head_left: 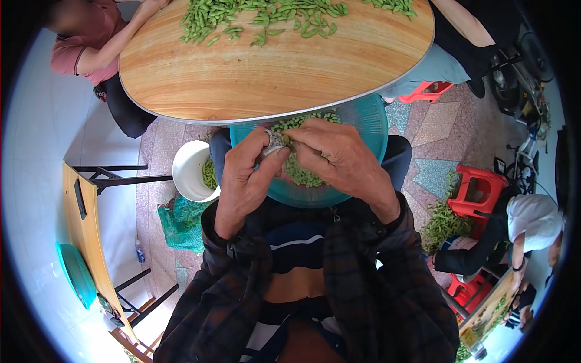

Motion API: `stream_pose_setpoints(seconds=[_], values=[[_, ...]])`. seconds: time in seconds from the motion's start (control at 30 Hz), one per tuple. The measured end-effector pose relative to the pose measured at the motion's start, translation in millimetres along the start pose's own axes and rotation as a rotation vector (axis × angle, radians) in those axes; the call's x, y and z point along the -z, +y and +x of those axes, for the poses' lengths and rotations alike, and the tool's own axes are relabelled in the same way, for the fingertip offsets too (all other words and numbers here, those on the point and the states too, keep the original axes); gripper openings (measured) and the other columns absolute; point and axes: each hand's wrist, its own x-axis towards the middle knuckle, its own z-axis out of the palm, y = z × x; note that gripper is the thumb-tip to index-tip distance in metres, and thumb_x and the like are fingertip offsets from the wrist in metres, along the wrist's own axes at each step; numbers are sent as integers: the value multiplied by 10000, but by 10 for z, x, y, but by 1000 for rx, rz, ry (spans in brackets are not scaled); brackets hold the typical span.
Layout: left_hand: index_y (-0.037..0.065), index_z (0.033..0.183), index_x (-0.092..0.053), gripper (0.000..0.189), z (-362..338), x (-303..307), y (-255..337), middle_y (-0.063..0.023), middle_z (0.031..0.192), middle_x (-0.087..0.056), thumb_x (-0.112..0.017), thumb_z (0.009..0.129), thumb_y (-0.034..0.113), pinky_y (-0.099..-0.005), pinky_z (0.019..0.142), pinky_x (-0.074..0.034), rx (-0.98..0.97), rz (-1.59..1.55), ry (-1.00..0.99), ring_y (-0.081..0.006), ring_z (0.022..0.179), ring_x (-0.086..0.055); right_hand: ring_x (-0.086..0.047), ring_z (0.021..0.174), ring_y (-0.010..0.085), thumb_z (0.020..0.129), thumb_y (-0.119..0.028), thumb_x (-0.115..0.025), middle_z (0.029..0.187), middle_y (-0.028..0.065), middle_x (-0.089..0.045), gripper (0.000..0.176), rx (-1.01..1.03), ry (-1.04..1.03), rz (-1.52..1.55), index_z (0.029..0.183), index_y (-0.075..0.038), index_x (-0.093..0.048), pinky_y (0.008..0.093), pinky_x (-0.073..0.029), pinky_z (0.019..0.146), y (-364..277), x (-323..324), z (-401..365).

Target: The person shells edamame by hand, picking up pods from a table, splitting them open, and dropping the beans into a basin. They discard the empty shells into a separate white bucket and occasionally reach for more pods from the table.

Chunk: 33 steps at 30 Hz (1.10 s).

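1. The left hand [245, 166] is closed in a pinch, thumb against a forefinger in a pale wrap [274, 141]; the wrap probably spares the skin from rubbing.
2. The right hand [348, 157] meets it with bent fingers, also pinched. Between the two sets of fingertips is a small green pod [286, 140], partly hidden; gripping it from both sides seems to keep it steady.
3. The pod is above the teal basin [378, 136], where loose beans [302, 174] lie; held there, anything dropped would likely land inside.
4. The basin sits between the knees, partly under the table's [254, 78] edge, which appears to keep it close to both hands.
5. More pods [272, 13] are spread on the tabletop, apparently within reach.
6. A white bucket [183, 171] stands beside the left knee, handy for that side; whether its green contents are pods or shells, I cannot tell.
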Motion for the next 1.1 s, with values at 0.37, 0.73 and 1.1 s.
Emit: stream_pose_setpoints(seconds=[0.37, 0.73, 1.1], values=[[-19, 1031, -645, 76, -26, 24, -162, -16, 768, -604, -617, 983, 33, -219, 564, -440, 96, -431, -49, -63, 633, -533, -663, 690, 115, 976, -9, -555, 839, 79, -692, 210, -495, -56, 818, 1149, 56, -656, 266, -554, 645, 151, -40, -76], [-23, 1015, -641, 112, 31, -11, -280, -68, 762, -628, -595, 971, 69, -227, 493, -394, 202, -449, -11, -107, 586, -553, -653, 670, 108, 937, -16, -639, 850, 51, -700, 172, -378, 47, 448, 1108, 7, -640, 250, -523, 610, 280, -242, -130], [-4, 944, -659, 92, 43, 29, -503, -49, 772, -649, -640, 964, 83, -234, 460, -407, 370, -653, 23, -94, 554, -566, -670, 897, 309, 875, -28, -708, 997, 115, -650, 209, 70, 140, -85, 1083, -44, -703, 365, -552, 746, 346, -343, -193]])
